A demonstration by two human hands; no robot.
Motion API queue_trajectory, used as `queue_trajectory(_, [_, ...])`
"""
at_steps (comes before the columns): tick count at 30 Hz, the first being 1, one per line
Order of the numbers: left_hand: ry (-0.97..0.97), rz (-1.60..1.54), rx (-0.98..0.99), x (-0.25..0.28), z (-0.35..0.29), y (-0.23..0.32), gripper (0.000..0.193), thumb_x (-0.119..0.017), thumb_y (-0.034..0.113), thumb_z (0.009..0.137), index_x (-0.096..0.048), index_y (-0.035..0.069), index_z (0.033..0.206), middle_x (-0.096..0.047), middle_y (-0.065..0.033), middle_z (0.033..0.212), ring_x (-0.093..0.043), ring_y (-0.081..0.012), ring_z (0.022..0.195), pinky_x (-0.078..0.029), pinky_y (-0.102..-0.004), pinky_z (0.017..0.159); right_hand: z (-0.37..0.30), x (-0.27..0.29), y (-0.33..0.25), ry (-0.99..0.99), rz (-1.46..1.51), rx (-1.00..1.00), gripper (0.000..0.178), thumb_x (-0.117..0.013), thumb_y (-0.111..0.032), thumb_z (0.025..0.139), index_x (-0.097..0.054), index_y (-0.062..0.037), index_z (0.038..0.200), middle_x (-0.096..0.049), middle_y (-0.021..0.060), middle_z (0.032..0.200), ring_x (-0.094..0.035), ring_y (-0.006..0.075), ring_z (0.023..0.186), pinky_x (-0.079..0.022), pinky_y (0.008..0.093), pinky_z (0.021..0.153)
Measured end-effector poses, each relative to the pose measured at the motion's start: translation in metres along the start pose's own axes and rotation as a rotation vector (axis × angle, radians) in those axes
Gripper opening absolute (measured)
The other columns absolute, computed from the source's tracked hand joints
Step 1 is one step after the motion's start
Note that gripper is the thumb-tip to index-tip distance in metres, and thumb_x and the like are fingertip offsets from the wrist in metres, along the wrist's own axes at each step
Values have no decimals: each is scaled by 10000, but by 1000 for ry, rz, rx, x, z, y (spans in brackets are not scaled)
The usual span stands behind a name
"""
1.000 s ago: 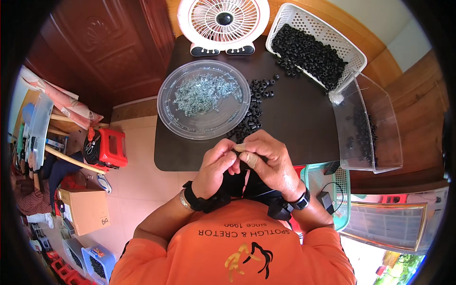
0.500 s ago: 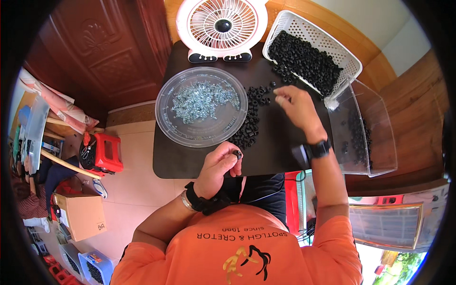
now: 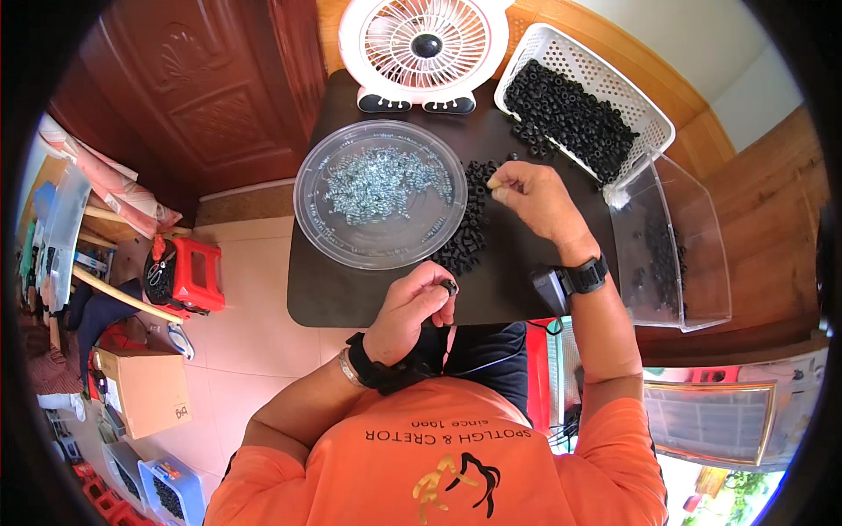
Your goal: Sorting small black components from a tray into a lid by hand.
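My left hand (image 3: 410, 311) is closed round a small black cylindrical part (image 3: 450, 287), whose end shows between thumb and forefinger by the table's near edge. Thumb and fingertips pinched, my right hand (image 3: 539, 203) hangs over the right border of a loose pile of small black parts (image 3: 463, 244). Whether anything sits in that pinch is too small to make out. Left of the pile stands a round clear plastic tub (image 3: 309, 210) holding many small, shiny metal pieces (image 3: 377, 186), possibly springs or screws.
A white perforated basket (image 3: 653, 118) of black parts tilts at the table's back right, spilling some. Below it is a clear plastic bin (image 3: 649, 294) with more. A pink and white fan (image 3: 426, 46) stands at the back of the dark table (image 3: 338, 302). A red toolbox (image 3: 203, 276) is on the floor.
My right hand has shifted slightly left toward the pile, and its fingers have come together. My left hand keeps the black part. The whole view has shifted slightly.
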State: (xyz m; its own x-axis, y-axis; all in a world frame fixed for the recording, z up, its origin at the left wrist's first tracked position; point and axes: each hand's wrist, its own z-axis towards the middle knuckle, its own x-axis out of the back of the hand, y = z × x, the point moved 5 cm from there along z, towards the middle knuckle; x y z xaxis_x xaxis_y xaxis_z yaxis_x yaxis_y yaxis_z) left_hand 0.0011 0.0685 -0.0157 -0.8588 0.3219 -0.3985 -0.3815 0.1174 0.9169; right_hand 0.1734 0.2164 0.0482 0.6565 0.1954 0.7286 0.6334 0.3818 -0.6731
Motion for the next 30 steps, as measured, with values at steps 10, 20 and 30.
queue_trajectory(10, [1,13,-7,-1,1,0,184,-455,166,935,-527,9,996,-571,-54,798,-562,-127,703,-434,-249,633,-4,-19,-15,-47,-286,212,120,-599,-30,753,-668,-52,848,-640,121,825,-623,314,816,-496,391,734])
queue_trajectory(20, [2,33,-28,-1,0,-1,191,-457,183,955,-527,9,992,-568,-51,792,-560,-121,699,-433,-246,627,-17,-18,-6,-3,-423,297,115,-623,-31,769,-658,-41,879,-612,125,859,-613,324,796,-496,398,722])
queue_trajectory(30, [12,39,-30,-1,0,0,185,-457,172,952,-528,6,993,-566,-54,788,-557,-122,697,-430,-244,624,-14,-23,-16,-101,-282,240,114,-605,-90,786,-658,-72,885,-615,108,856,-607,331,836,-485,423,743])
